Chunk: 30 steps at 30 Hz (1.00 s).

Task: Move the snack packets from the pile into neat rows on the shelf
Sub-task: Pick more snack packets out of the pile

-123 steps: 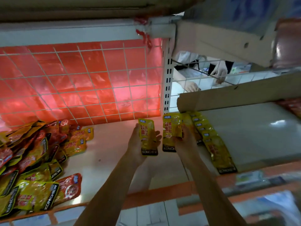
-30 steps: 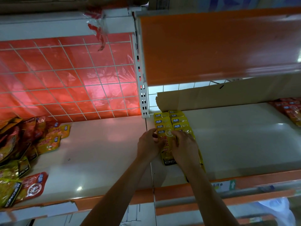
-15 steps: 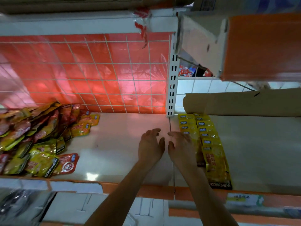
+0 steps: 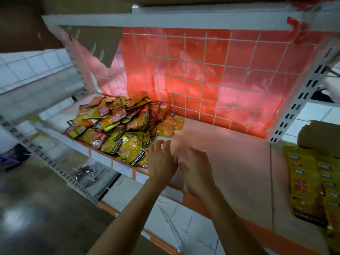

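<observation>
Hovering left grip (image 4: 161, 161), right grip (image 4: 196, 170), pile (image 4: 117, 126) just left

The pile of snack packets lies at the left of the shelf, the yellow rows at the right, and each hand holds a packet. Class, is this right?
No: the head view shows the left hand and right hand empty, fingers relaxed. The pile does lie at the left of the shelf, the yellow rows at the right.
</observation>
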Available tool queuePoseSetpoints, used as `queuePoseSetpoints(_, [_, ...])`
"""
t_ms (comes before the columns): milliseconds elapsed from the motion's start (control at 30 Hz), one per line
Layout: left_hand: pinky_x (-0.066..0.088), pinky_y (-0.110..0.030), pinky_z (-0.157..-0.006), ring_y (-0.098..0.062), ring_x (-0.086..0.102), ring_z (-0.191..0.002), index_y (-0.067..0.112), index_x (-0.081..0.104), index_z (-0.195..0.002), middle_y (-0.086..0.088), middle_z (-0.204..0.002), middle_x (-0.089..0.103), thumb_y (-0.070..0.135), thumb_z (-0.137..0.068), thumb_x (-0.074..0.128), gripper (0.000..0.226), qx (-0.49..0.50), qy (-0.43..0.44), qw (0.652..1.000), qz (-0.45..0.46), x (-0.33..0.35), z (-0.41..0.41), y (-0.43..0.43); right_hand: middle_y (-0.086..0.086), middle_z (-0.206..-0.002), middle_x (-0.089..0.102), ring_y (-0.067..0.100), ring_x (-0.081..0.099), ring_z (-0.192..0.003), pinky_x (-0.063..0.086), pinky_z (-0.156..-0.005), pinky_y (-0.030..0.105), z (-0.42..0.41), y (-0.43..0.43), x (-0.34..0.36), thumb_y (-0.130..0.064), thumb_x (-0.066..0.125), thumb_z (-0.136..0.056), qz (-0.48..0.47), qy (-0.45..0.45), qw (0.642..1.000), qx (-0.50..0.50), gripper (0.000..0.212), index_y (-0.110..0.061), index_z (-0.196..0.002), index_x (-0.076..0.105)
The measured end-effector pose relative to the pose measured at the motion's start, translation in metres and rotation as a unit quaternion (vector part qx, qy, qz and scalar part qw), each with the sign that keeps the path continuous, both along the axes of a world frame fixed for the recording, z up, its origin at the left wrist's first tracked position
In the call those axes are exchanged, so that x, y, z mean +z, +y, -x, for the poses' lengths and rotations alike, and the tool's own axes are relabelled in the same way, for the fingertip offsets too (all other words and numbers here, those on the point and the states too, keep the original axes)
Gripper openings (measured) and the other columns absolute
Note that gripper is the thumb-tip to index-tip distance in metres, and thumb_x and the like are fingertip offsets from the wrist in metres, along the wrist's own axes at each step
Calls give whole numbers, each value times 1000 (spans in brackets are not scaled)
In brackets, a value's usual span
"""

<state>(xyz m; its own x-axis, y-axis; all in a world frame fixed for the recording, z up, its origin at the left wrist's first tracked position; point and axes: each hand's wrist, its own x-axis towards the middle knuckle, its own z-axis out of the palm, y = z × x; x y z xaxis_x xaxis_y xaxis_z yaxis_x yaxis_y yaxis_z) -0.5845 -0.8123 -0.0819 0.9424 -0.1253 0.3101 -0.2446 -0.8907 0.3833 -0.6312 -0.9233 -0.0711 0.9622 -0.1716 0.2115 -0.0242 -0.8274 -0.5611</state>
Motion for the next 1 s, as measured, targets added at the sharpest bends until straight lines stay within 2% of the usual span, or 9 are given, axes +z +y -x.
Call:
queuePoseSetpoints(100, [47,-46,-79,-41,54,-102,4,64,-110,-19,-111,60,19,-72,74,42,72,13,997,-2,4,-6,33,3,-135,53,23,41,-127,30,-105,28,-15,31,-5,-30,60,-90,-4,29,999,43,47,-17,-133,49])
queuePoseSetpoints(200, [50,-42,-60,-40,58,-85,3,64,-92,-19,-92,61,15,-64,80,35,133,13,989,-67,4,-13,64,5,-133,55,24,44,-124,32,-102,29,-32,57,-5,-28,59,-90,0,29,997,67,46,-15,-133,50])
queuePoseSetpoints(233, [49,-42,-60,-39,58,-86,3,63,-92,-18,-91,60,21,-68,80,35,152,18,984,-87,5,-14,73,6,-131,57,25,46,-122,33,-101,30,-37,65,-5,-25,58,-89,2,28,997,77,45,-14,-132,52])
queuePoseSetpoints(367, [45,-38,-83,-30,47,-111,8,49,-118,-12,-117,51,60,-91,46,59,191,78,967,-149,6,-15,90,7,-114,62,26,53,-108,42,-88,32,-51,84,-9,-24,64,-82,10,47,994,96,40,-13,-119,56])
queuePoseSetpoints(467, [42,-37,-86,-30,45,-113,11,45,-125,-13,-120,49,65,-91,36,64,196,78,964,-161,4,-17,91,3,-103,65,23,59,-98,46,-80,31,-56,90,-14,-31,70,-77,21,51,994,89,38,-17,-111,58])
queuePoseSetpoints(567, [41,-38,-86,-32,48,-111,17,38,-134,-17,-121,52,66,-91,33,65,191,94,960,-180,6,-20,88,2,-106,64,23,57,-98,47,-81,32,-58,89,-16,-32,71,-74,31,50,996,74,44,-18,-114,57])
queuePoseSetpoints(633, [41,-38,-86,-34,50,-110,18,35,-138,-19,-119,55,67,-91,33,67,179,101,960,-192,4,-21,86,4,-111,59,25,51,-103,43,-83,33,-58,86,-14,-31,69,-77,42,71,995,64,47,-17,-119,54])
queuePoseSetpoints(767, [43,-40,-79,-37,54,-101,10,52,-116,-20,-103,60,66,-83,52,65,143,67,981,-113,7,-24,78,6,-111,54,26,47,-105,40,-83,33,-51,76,-10,-36,65,-79,61,90,994,30,42,-19,-116,54])
queuePoseSetpoints(1000, [36,-39,-94,-34,49,-114,20,39,-136,-15,-120,54,63,-77,64,77,68,132,988,-49,4,-36,61,4,-116,47,28,55,-104,44,-81,32,-30,46,6,-36,70,-79,-49,103,993,-32,46,-31,-122,53])
